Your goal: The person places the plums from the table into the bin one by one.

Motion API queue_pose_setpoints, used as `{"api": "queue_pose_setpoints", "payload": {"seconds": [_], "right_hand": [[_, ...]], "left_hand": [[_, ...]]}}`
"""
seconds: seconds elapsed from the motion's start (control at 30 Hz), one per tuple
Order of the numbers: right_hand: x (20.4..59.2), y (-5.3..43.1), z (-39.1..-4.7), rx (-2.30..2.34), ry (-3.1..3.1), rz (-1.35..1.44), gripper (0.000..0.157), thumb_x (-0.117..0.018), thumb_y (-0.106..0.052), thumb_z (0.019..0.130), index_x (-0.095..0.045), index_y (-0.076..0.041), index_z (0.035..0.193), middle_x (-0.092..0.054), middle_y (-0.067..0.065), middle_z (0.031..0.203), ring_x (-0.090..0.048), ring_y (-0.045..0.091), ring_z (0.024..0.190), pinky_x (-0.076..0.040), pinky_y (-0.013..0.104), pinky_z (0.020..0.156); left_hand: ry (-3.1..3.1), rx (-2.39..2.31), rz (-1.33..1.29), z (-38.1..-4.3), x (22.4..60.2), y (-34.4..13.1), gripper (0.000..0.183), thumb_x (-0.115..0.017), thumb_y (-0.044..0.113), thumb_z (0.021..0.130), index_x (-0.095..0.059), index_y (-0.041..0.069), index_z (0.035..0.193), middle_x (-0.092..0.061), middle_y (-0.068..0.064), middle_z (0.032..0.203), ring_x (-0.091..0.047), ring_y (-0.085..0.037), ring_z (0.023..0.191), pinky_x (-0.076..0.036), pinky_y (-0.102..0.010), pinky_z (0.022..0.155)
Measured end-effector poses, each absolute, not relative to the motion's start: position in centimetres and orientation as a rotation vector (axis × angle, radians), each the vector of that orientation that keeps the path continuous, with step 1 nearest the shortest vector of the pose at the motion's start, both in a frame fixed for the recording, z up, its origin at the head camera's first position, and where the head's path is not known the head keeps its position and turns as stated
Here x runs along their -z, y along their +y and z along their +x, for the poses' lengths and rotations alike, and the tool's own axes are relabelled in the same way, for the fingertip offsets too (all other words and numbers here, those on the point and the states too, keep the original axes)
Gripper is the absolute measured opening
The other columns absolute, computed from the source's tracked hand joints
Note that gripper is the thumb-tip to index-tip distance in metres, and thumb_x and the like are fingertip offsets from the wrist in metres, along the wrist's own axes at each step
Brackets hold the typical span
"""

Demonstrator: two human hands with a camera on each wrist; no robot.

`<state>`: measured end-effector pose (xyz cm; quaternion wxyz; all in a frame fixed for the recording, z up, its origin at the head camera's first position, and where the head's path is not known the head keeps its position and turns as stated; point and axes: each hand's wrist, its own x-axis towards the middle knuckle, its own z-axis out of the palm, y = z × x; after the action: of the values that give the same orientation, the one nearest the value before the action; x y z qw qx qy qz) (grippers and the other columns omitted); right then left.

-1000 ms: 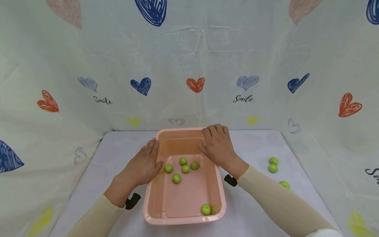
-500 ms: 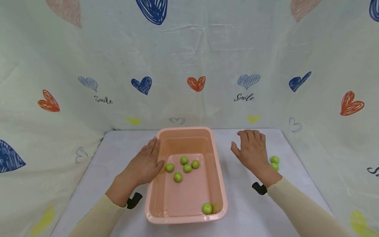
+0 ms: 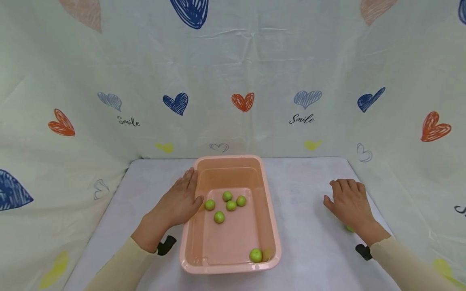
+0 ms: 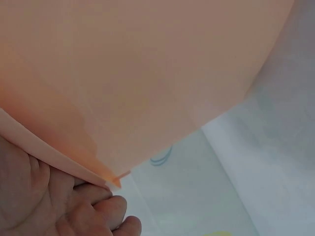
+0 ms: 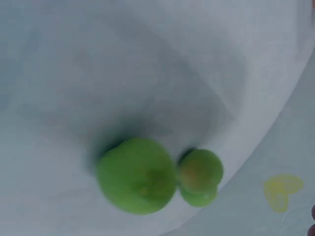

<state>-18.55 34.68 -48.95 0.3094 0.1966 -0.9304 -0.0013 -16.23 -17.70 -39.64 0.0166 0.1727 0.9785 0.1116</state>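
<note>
My right hand [image 3: 351, 206] is empty, thumb apart from fingers; imo pinch one green fruit [image 5: 135, 174] gently, my flat left hand [image 3: 177, 203] resting against the tub [image 3: 225, 269].

The left forearm [image 3: 116, 262], in a pale sleeve, rises from the bottom edge toward the middle, and the left hand [image 3: 176, 200] lies with its back upward, the fingers [image 3: 187, 180] nearly straight and close together, the thumb [image 3: 198, 201] spread apart. The right forearm [image 3: 407, 262], also in a pale sleeve, slants inward from the lower right corner. Well apart from the left one, the right hand [image 3: 349, 204] is palm down, its fingers loosely bent and its thumb held away, and it holds nothing.
</note>
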Motion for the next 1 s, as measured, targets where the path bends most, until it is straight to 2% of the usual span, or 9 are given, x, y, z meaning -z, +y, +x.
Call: {"api": "queue_pose_setpoints", "payload": {"seconds": [0.1, 0.27, 0.4, 0.73, 1.0], "right_hand": [[49.6, 36.3, -17.9, 0.030, -2.523, 0.524, 0.052, -0.047, -0.040, 0.094, -0.057, 0.007, 0.115, -0.061, 0.024, 0.106, -0.051, 0.048, 0.104, -0.041, 0.063, 0.088], [50.1, 38.1, -17.0, 0.098, -2.600, 0.520, 0.052, -0.074, -0.029, 0.078, -0.057, 0.006, 0.113, -0.061, 0.025, 0.105, -0.052, 0.047, 0.102, -0.043, 0.064, 0.086], [50.2, 39.1, -16.7, 0.170, -2.677, 0.547, 0.057, -0.084, -0.025, 0.071, -0.056, 0.005, 0.111, -0.060, 0.023, 0.104, -0.052, 0.045, 0.102, -0.043, 0.063, 0.085], [50.1, 41.1, -17.7, 0.426, -2.667, 0.795, 0.060, -0.093, -0.027, 0.070, -0.059, 0.001, 0.110, -0.061, 0.017, 0.103, -0.054, 0.038, 0.099, -0.048, 0.056, 0.086], [51.2, 41.5, -19.0, 0.385, -2.613, 0.916, 0.050, -0.090, -0.015, 0.067, -0.062, -0.002, 0.105, -0.063, 0.013, 0.102, -0.056, 0.034, 0.096, -0.048, 0.050, 0.082]], "left_hand": [[3.041, -0.350, 0.550, -16.3, 39.6, -17.7, 0.075, -0.050, 0.028, 0.108, -0.019, -0.015, 0.161, -0.020, -0.034, 0.170, -0.023, -0.047, 0.159, -0.029, -0.062, 0.126], [3.038, -0.354, 0.558, -16.3, 39.7, -17.7, 0.076, -0.050, 0.028, 0.108, -0.019, -0.016, 0.161, -0.020, -0.034, 0.170, -0.022, -0.047, 0.159, -0.029, -0.062, 0.126], [3.034, -0.359, 0.552, -16.3, 39.7, -17.7, 0.076, -0.051, 0.028, 0.108, -0.019, -0.016, 0.161, -0.019, -0.034, 0.170, -0.022, -0.047, 0.159, -0.028, -0.061, 0.126], [3.042, -0.361, 0.556, -16.3, 39.8, -17.9, 0.076, -0.052, 0.028, 0.108, -0.020, -0.016, 0.160, -0.020, -0.035, 0.170, -0.023, -0.047, 0.159, -0.028, -0.061, 0.127], [3.034, -0.370, 0.550, -16.2, 39.7, -17.8, 0.076, -0.051, 0.027, 0.107, -0.020, -0.016, 0.161, -0.019, -0.034, 0.170, -0.022, -0.047, 0.159, -0.027, -0.060, 0.127]]}}
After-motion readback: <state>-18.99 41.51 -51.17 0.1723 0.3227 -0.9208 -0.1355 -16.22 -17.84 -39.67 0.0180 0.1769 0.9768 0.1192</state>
